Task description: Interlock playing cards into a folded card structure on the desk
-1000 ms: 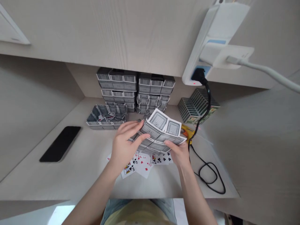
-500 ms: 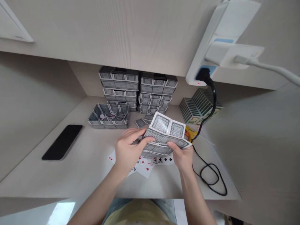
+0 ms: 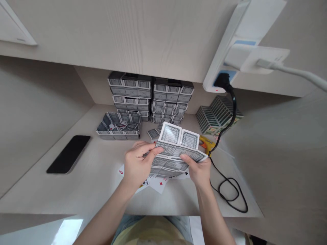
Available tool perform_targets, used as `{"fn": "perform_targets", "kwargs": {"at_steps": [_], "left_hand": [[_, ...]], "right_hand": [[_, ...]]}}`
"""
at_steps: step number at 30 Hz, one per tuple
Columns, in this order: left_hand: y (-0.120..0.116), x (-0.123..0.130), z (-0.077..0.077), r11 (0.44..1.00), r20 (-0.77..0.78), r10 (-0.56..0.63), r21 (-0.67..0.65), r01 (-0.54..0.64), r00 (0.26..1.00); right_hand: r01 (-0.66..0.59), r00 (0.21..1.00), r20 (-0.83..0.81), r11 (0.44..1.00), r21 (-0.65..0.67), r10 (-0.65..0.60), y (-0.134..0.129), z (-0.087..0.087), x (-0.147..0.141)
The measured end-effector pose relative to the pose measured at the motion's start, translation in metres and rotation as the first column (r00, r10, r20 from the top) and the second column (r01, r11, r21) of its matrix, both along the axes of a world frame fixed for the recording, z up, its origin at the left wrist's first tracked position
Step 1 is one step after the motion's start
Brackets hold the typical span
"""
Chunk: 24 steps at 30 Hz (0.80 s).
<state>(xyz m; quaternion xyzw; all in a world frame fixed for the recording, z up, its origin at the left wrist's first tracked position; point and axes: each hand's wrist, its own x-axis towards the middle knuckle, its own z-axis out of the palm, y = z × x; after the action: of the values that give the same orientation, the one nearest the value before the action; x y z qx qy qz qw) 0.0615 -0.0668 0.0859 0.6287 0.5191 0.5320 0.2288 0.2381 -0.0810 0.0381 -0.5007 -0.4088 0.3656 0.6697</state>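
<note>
Between my hands, raised over the desk, is a box-like piece built from playing cards (image 3: 171,163), with grey patterned backs outward. Two cards stand up along its far edge. My left hand (image 3: 139,161) pinches the left end, thumb on the near face. My right hand (image 3: 198,168) grips the right end, its thumb pressed on the top edge and its other fingers mostly hidden. Beneath the piece lie loose face-up playing cards (image 3: 159,184), partly covered by it, among them a king and red cards.
Behind stand stacked card boxes (image 3: 131,92) and an open card box (image 3: 119,136) with small cards inside. A black phone (image 3: 68,154) lies at left. To the right are a yellow tool (image 3: 209,144), a looped black cable (image 3: 233,194), boxes of cards (image 3: 217,115) and a power strip (image 3: 226,44).
The card piece has shifted slightly left and tilted, so more of its lower near side shows. Both hands keep their hold, the left one moving a little left.
</note>
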Motion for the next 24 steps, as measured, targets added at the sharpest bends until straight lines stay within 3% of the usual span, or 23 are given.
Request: {"fn": "perform_targets", "kwargs": {"at_steps": [5, 11, 18, 24], "left_hand": [[0.005, -0.008, 0.007, 0.984, -0.003, -0.074, -0.161, 0.072, 0.997], [0.013, -0.017, 0.016, 0.967, -0.004, -0.141, -0.215, 0.137, 0.99], [0.015, -0.02, 0.007, 0.971, 0.029, -0.111, -0.208, 0.114, 0.993], [0.013, -0.016, 0.002, 0.98, 0.195, -0.116, -0.135, 0.144, 0.974]], "right_hand": [[-0.049, 0.998, 0.025, 0.997, -0.057, 0.05, -0.001, 0.006, 0.003], [-0.097, 0.987, 0.116, 0.989, -0.114, 0.11, 0.002, 0.019, 0.001], [-0.157, 0.987, 0.011, 0.973, -0.171, 0.162, 0.004, 0.015, -0.003], [-0.161, 0.987, -0.025, 0.972, -0.17, 0.16, 0.007, 0.017, -0.004]]}}
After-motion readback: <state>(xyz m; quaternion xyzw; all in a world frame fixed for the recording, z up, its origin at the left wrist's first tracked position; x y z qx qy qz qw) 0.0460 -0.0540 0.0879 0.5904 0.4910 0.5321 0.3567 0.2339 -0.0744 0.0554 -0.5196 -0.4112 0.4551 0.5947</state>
